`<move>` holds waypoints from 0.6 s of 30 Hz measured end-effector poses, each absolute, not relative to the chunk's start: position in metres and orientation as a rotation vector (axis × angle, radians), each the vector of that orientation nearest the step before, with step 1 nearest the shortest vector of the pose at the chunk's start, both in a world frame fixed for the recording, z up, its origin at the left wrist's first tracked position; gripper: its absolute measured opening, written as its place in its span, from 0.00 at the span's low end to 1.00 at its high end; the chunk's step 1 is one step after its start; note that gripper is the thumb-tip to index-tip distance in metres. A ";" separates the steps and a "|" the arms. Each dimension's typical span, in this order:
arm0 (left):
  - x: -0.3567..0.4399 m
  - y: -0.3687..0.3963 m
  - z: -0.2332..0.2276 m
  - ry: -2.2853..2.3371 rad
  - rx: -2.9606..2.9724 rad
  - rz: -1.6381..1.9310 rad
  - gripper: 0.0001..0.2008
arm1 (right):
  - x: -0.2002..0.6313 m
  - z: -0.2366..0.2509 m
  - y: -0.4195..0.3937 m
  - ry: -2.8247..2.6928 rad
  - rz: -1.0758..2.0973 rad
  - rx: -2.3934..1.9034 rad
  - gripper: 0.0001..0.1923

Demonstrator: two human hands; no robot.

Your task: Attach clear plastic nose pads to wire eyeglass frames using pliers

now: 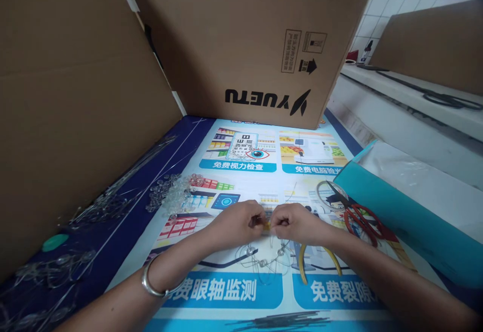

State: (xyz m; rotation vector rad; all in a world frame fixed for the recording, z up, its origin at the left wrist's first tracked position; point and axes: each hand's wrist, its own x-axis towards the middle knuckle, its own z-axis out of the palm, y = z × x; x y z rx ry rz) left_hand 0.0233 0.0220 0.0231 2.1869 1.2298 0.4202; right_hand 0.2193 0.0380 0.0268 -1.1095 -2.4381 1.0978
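Both my left hand (241,221) and right hand (296,224) have fingers pinched on a small yellow bit (267,226) mid-frame, beaded wire (264,259) dangling below. Best to keep the pinch tight, I think, with the pliers (320,261) close.

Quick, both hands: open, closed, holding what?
Left hand: closed, pinching a small yellowish piece.
Right hand: closed, pinching the same piece, beaded wire hanging below.

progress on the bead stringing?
Done: a short run of clear beads on wire hangs below the hands. In hand: left hand and right hand pinch a small yellow piece. Left: the loose bead pile and wire bundle.
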 end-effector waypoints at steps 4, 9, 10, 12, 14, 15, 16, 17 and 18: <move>0.021 0.023 0.023 1.191 2.169 0.406 0.06 | 0.220 0.024 0.038 -2.397 1.116 -1.122 0.05; 0.018 0.026 0.024 1.117 2.160 0.402 0.06 | 0.221 0.022 0.039 -2.346 1.147 -1.159 0.05; 0.018 0.027 0.024 1.110 2.159 0.402 0.06 | 0.221 0.021 0.039 -2.341 1.154 -1.161 0.06; 0.018 0.027 0.026 1.097 2.147 0.399 0.05 | 0.221 0.022 0.040 -2.333 1.153 -1.163 0.06; 0.018 0.027 0.027 1.072 2.137 0.404 0.05 | 0.221 0.022 0.039 -2.318 1.114 -1.178 0.06; 0.018 0.027 0.028 1.054 2.136 0.410 0.05 | 0.220 0.022 0.038 -2.308 1.076 -1.190 0.07; 0.018 0.027 0.028 1.035 2.139 0.418 0.05 | 0.220 0.023 0.037 -2.300 1.029 -1.203 0.07; 0.018 0.027 0.028 1.018 2.145 0.427 0.04 | 0.219 0.023 0.035 -2.295 0.972 -1.213 0.07; 0.017 0.027 0.028 1.008 2.152 0.435 0.04 | 0.218 0.024 0.034 -2.295 0.910 -1.220 0.06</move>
